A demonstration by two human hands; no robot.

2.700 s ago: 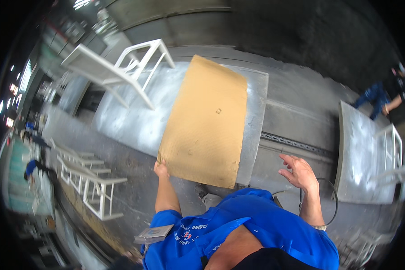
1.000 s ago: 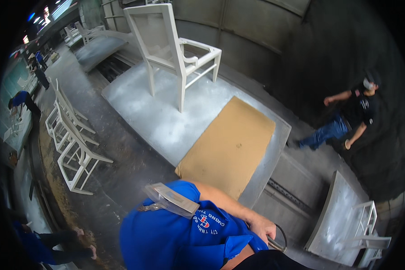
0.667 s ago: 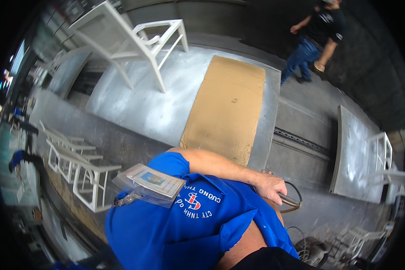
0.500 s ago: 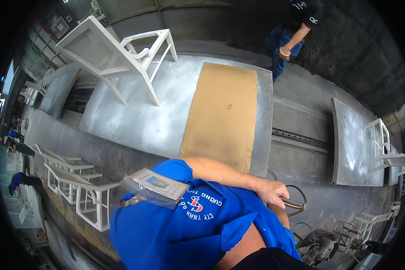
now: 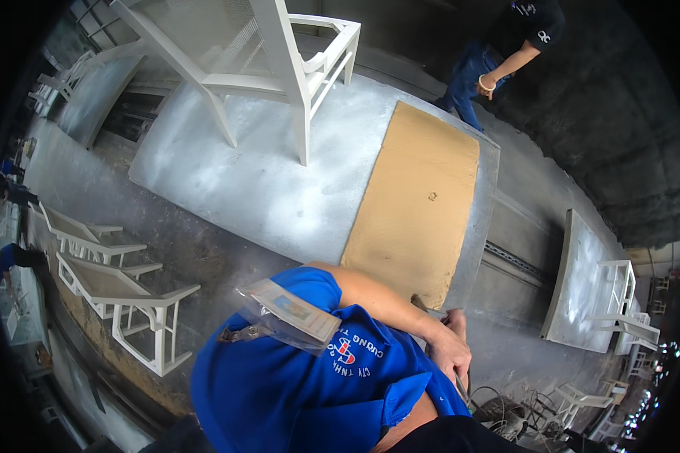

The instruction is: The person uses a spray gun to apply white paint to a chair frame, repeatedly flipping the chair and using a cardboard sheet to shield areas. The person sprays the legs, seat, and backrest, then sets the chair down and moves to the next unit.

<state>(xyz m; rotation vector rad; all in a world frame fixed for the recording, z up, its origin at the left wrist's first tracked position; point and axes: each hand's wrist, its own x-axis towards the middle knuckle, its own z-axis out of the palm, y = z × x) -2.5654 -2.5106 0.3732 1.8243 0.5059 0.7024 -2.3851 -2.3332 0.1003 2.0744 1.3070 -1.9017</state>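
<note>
Dark grey hose [image 5: 463, 390] runs out beneath the fingers of the left hand [image 5: 449, 353], which I see closed around it, low on the person's right side. The right hand [image 5: 456, 325] sits just beyond, close to the left; most of it is hidden from me, so I cannot tell how its fingers stand. A dark tool [image 5: 423, 303] shows beside it, next to the left forearm [image 5: 378, 298]. On the blue shirt [image 5: 295, 377] I see a badge [image 5: 298, 311] in a clear sleeve.

Just past the forearm, a brown cardboard sheet [image 5: 412, 208] lies flat on a grey table [image 5: 242, 181], toward its right end. A white chair [image 5: 289, 60] stands upright on that table, left of the cardboard.

Further out on the right I make out a floor track [image 5: 510, 260] and a second table [image 5: 570, 294] bearing white furniture [image 5: 619, 291]. Across the near table is a co-worker [image 5: 468, 79] in jeans. More white chairs [image 5: 159, 328] stand at far left.
</note>
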